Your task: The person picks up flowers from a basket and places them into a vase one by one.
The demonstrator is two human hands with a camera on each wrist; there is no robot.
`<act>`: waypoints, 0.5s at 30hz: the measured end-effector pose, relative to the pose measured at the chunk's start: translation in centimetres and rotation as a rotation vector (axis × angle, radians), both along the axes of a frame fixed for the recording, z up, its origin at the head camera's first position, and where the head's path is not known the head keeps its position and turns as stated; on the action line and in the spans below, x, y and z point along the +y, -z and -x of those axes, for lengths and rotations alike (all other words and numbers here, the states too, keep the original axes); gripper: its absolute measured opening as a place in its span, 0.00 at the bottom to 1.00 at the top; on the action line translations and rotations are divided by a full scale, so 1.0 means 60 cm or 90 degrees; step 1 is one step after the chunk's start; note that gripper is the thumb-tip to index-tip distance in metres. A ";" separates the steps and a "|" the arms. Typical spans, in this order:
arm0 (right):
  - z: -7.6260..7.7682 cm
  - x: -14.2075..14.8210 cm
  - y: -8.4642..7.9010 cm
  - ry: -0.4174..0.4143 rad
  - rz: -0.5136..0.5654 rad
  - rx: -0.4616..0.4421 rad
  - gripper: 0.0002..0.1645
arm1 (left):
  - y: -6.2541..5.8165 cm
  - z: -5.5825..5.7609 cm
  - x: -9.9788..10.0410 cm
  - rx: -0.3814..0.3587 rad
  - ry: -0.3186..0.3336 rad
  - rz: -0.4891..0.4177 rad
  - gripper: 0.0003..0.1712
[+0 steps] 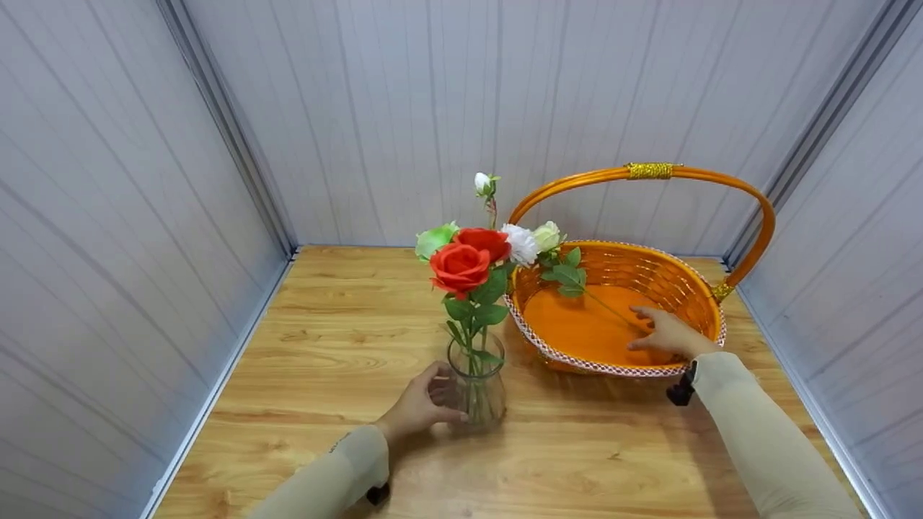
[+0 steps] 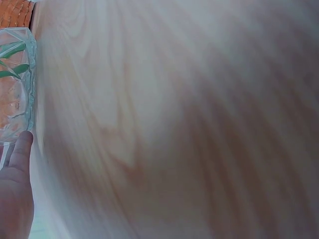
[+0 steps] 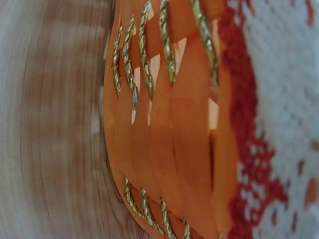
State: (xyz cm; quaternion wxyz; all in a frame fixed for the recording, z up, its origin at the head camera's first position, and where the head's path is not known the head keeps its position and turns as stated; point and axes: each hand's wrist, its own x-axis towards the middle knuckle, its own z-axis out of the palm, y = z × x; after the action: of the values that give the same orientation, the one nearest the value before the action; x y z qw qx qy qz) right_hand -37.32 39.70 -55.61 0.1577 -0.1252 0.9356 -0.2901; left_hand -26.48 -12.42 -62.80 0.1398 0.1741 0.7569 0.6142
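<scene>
A clear glass vase (image 1: 476, 393) stands upright on the table, several flower stems inside it. My left hand (image 1: 422, 404) holds its left side, fingers behind and thumb in front. Red roses (image 1: 460, 268), a green flower (image 1: 435, 240), a white carnation (image 1: 520, 244) and a white bud (image 1: 484, 184) cluster above the rim. In the orange basket (image 1: 613, 360) lies a pale rose (image 1: 548, 236) with a thin green stem. My right hand (image 1: 670, 333) reaches over the basket's near rim, fingers spread around the stem's lower end. The right wrist view shows only the basket's woven side (image 3: 164, 124) and trim.
The basket's tall arched handle (image 1: 650, 171) rises over its back and right side. A wooden table (image 1: 346, 324) spreads beneath everything, with pale panel walls (image 1: 375, 122) at the back and both sides.
</scene>
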 end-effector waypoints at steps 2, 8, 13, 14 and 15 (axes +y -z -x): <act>0.001 0.000 -0.001 -0.010 -0.005 -0.002 0.55 | 0.001 0.000 0.000 -0.003 -0.002 0.000 0.39; 0.005 0.001 0.001 -0.018 -0.019 -0.013 0.55 | 0.004 0.001 0.000 -0.012 -0.003 -0.009 0.40; 0.005 -0.002 0.006 -0.018 -0.016 -0.026 0.55 | 0.006 0.002 0.001 -0.010 0.000 -0.019 0.40; 0.005 -0.004 0.007 -0.018 -0.013 -0.027 0.55 | 0.007 0.003 0.001 -0.010 -0.001 -0.018 0.40; 0.005 -0.005 0.008 -0.017 -0.008 -0.028 0.54 | 0.007 0.003 0.000 -0.009 -0.002 -0.015 0.40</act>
State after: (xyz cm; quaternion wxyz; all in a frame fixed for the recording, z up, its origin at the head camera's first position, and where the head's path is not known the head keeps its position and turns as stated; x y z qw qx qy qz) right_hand -37.63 39.41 -56.07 0.1826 -0.1301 0.9319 -0.2851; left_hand -26.66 -12.39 -63.21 0.1422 0.1703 0.7489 0.6245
